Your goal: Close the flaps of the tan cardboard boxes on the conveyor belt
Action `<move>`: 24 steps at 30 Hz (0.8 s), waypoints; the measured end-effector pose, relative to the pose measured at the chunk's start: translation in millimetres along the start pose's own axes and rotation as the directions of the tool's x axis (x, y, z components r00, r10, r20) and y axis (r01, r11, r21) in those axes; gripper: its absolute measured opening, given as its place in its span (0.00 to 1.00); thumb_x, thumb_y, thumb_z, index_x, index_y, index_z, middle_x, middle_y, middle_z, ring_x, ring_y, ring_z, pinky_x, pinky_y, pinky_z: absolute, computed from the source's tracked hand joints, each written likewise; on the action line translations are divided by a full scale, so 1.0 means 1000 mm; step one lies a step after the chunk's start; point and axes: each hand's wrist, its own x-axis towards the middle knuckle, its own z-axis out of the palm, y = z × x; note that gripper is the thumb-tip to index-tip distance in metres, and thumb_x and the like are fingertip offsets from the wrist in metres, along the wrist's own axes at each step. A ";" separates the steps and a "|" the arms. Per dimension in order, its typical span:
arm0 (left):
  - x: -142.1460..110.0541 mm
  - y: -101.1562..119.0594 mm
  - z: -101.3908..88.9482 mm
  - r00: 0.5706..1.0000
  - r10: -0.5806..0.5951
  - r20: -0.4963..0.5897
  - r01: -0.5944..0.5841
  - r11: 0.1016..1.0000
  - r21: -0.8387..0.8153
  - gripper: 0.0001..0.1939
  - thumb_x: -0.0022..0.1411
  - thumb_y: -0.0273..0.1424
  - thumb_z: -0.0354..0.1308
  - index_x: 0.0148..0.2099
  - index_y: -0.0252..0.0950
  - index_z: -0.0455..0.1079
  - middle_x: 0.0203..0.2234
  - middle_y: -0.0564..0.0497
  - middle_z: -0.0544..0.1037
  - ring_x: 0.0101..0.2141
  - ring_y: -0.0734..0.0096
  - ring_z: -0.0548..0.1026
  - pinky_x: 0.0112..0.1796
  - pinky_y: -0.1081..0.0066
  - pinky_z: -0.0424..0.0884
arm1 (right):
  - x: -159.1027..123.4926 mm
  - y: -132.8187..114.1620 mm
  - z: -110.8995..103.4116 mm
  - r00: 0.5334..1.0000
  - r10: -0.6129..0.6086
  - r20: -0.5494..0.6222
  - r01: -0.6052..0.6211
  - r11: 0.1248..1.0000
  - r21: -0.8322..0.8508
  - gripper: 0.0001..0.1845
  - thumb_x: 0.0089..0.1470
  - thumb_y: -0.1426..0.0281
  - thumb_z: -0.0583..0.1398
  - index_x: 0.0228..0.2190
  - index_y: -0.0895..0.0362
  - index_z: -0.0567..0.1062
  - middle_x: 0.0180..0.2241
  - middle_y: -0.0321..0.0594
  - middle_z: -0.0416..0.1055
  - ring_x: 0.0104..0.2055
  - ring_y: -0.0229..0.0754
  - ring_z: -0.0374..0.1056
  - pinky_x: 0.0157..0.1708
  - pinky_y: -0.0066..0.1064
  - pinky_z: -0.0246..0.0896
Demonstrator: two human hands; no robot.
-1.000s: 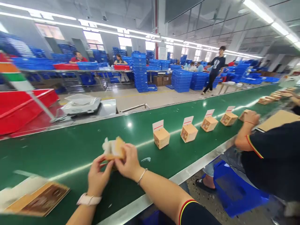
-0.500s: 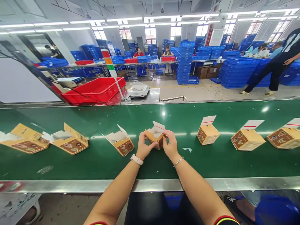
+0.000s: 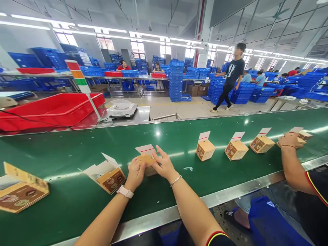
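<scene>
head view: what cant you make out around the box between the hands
The cardboard box: its sides and flaps are largely hidden by the left hand and right hand.
The open carton: its printed text is too small to read.
The far carton: mostly hidden by the co-worker's hand.
The blue crate: cut off by the bottom edge of the head view.

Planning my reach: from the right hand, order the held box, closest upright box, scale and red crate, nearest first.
1. Held box, touching the right hand.
2. Upright box, rightward on the belt.
3. Scale, across the belt.
4. Red crate, farther left.
</scene>
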 end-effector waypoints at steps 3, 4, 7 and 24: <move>0.005 0.001 0.000 0.998 -0.035 0.046 0.039 0.995 -0.092 0.25 0.65 0.47 0.42 0.35 0.39 0.75 0.35 0.44 0.79 0.40 0.56 0.73 0.45 0.53 0.70 | 0.003 0.004 0.002 1.000 -0.003 -0.017 0.006 0.991 0.133 0.21 0.58 0.60 0.59 0.52 0.51 0.73 0.61 0.48 0.58 0.60 0.48 0.59 0.60 0.44 0.55; 0.007 0.003 0.000 0.997 -0.046 0.063 0.054 0.990 -0.129 0.25 0.65 0.48 0.42 0.36 0.38 0.75 0.36 0.43 0.79 0.41 0.56 0.73 0.46 0.53 0.70 | 0.004 0.005 0.001 1.000 0.014 -0.022 -0.010 0.985 0.171 0.22 0.57 0.61 0.59 0.52 0.52 0.74 0.60 0.48 0.59 0.59 0.48 0.59 0.60 0.43 0.55; 0.016 0.012 0.004 0.989 -0.100 0.113 0.129 0.950 -0.285 0.24 0.62 0.50 0.46 0.35 0.39 0.75 0.38 0.43 0.79 0.43 0.54 0.72 0.49 0.50 0.68 | 0.008 0.004 -0.005 0.995 0.098 -0.023 -0.090 0.970 0.227 0.19 0.53 0.60 0.62 0.45 0.54 0.77 0.55 0.48 0.62 0.55 0.46 0.62 0.57 0.40 0.58; 0.067 0.056 0.063 0.627 -0.593 0.505 0.761 0.327 -0.561 0.17 0.45 0.24 0.65 0.38 0.34 0.65 0.32 0.45 0.76 0.34 0.60 0.77 0.41 0.58 0.73 | 0.021 0.030 -0.032 0.711 0.667 -0.223 -0.527 0.715 0.459 0.19 0.40 0.72 0.58 0.39 0.55 0.66 0.32 0.39 0.72 0.30 0.40 0.72 0.27 0.29 0.69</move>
